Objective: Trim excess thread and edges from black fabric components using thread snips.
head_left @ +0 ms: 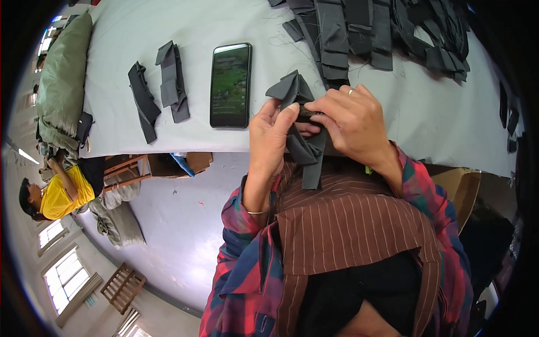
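Note:
Between my hands, just over the table's near edge, is a folded dark grey fabric strip (306,150). My left hand (269,132) pinches it from the left, thumb on top and fingers behind the cloth. From the right, my right hand (351,118) closes thumb and forefinger on the strip's middle, where a small dark gap shows between the layers. One end of the strip sticks up beyond my left thumb; the other hangs down toward my apron. Two similar folded fabric strips, one nearer (173,84) and one further left (143,102), lie on the table.
A phone (231,84) lies face up left of my hands. Many dark grey strips (382,33) with loose threads are heaped at the far right of the pale table (191,137). A stuffed sack (64,73) lies at the left end, near a person in yellow (67,194).

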A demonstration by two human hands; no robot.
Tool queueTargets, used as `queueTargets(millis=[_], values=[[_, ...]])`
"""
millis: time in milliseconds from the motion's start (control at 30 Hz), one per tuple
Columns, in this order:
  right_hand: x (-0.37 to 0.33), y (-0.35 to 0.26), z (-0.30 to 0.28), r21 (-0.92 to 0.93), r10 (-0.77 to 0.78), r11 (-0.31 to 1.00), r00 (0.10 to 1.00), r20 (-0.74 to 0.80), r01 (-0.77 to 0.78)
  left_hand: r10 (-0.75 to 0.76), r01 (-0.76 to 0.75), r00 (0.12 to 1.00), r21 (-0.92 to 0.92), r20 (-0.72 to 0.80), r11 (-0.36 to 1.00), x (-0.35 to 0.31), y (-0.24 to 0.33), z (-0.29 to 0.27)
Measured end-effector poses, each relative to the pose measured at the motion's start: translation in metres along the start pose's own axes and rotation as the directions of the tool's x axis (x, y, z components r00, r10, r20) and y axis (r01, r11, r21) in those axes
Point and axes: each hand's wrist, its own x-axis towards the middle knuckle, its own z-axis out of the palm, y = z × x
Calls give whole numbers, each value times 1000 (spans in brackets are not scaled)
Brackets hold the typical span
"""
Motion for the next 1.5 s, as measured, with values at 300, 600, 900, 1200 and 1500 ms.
queueTargets(millis=[300,600,900,1200,1500], values=[[-1,-1,-1,-44,-18,999,1000,-2,17,-26,27,999,-44,34,999,-1,2,-1],[1,-1,3,-127,-72,990,997,-19,69,-10,10,999,8,42,1000,1,1,-1],[2,-1,3,-75,-35,997,999,-2,35,-34,34,999,-47,7,998,0,0,1],[1,-1,4,-38,-10,999,1000,-22,9,-20,20,1000,-29,7,999,0,0,3],[2,-3,-3,122,110,987,994,-21,-106,7,-7,1000,-66,-8,998,1,2,-2]])
